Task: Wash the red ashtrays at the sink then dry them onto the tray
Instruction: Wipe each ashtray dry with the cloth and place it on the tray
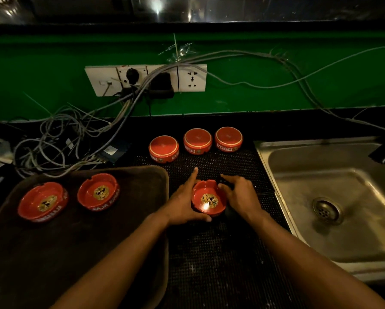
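Holding one red ashtray (209,200) upright between both hands on the black rubber mat (220,253), between the brown tray (80,253) and the steel sink (334,197). Left hand (182,205) cups its left side, thumb curled under the near rim; right hand (239,194) grips the right side. Two more ashtrays sit face up at the tray's far left corner (43,201) (98,191). Three are flipped upside down along the mat's far edge (163,148) (197,141) (228,138). Wall sockets (145,79) and tangled cables (59,139) behind.
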